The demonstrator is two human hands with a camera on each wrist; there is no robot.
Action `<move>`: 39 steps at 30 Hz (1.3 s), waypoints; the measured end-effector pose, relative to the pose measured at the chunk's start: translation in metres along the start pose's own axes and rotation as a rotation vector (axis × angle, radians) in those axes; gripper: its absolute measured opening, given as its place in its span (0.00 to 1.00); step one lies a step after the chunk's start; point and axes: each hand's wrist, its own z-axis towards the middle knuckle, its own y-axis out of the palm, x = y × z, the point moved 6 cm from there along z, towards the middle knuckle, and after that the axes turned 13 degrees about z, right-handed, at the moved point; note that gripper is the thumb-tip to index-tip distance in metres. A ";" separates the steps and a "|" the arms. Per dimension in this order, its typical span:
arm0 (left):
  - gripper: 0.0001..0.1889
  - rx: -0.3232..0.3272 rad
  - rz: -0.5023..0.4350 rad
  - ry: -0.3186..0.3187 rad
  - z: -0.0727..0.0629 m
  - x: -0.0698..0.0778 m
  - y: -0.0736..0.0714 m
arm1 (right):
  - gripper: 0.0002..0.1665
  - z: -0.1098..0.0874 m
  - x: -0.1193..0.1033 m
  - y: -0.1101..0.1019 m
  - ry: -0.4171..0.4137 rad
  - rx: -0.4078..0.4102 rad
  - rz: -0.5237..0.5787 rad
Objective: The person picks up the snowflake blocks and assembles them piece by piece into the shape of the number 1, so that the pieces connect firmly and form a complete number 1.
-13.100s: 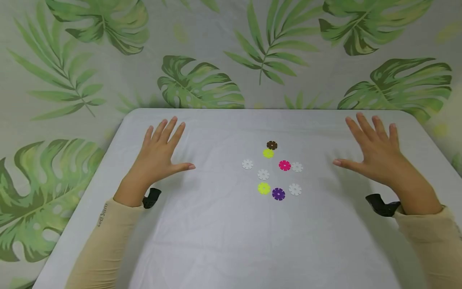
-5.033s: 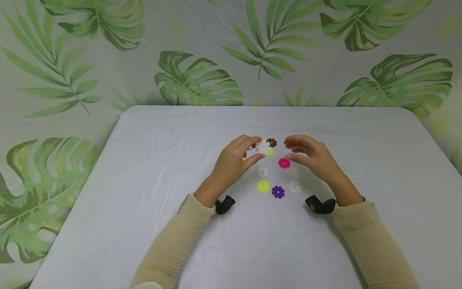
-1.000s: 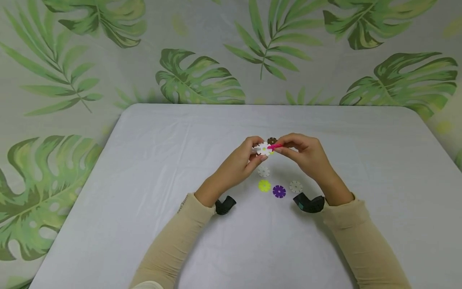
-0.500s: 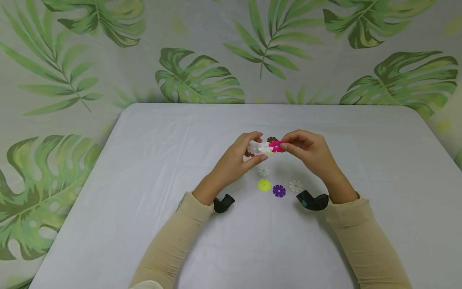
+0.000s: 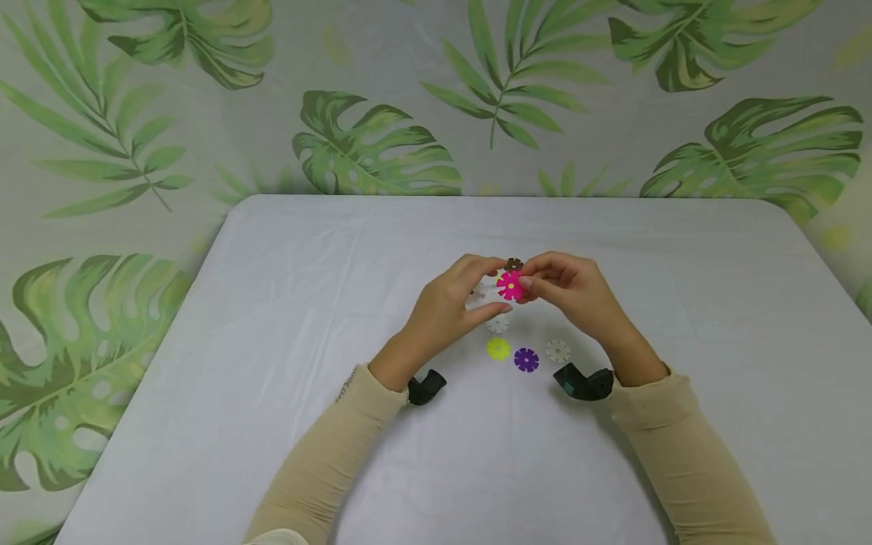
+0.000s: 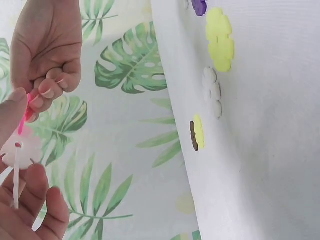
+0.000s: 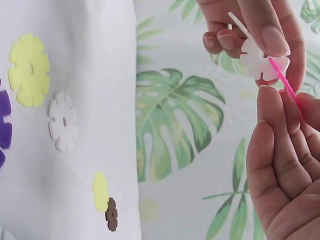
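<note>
Though face-on in head view, pink disc [image 5: 506, 291] is edge-on from right wrist; left hand [image 5: 444, 299], 9 o'clock, pinches white disc [image 7: 254, 68], right hand [image 5: 571, 286], 3 o'clock, pinches pink.

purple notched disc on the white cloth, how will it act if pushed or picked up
The purple notched disc would likely slide, not roll: it lies flat. It looks thin, so probably light. Perhaps stiff too: the pink notched disc looks straight, pinched by the right hand.
</note>
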 end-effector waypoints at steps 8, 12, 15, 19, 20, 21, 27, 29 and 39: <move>0.20 0.027 0.023 0.019 -0.001 0.002 0.002 | 0.07 0.001 0.001 0.007 0.027 -0.013 0.006; 0.20 0.035 0.025 0.023 0.000 0.002 0.001 | 0.11 -0.001 -0.003 0.006 0.002 -0.007 -0.050; 0.20 0.037 0.031 0.019 0.001 0.001 0.000 | 0.14 -0.004 -0.008 0.002 -0.029 -0.006 -0.123; 0.20 0.043 0.047 0.010 0.001 0.000 -0.002 | 0.20 -0.010 -0.013 -0.004 -0.036 -0.008 -0.243; 0.20 0.044 0.050 0.008 0.001 0.000 -0.003 | 0.22 -0.013 -0.014 -0.006 -0.030 -0.011 -0.271; 0.20 0.046 0.050 0.007 0.001 -0.001 -0.004 | 0.23 -0.015 -0.014 -0.008 -0.023 -0.011 -0.298; 0.20 0.058 0.050 0.004 0.001 -0.002 -0.005 | 0.30 -0.032 -0.010 -0.020 0.006 -0.041 -0.394; 0.20 0.065 0.051 0.007 0.001 -0.002 -0.005 | 0.31 -0.038 -0.007 -0.023 0.001 -0.055 -0.400; 0.19 0.078 0.036 0.014 0.001 0.000 -0.009 | 0.33 -0.065 0.017 -0.034 0.079 -0.094 -0.402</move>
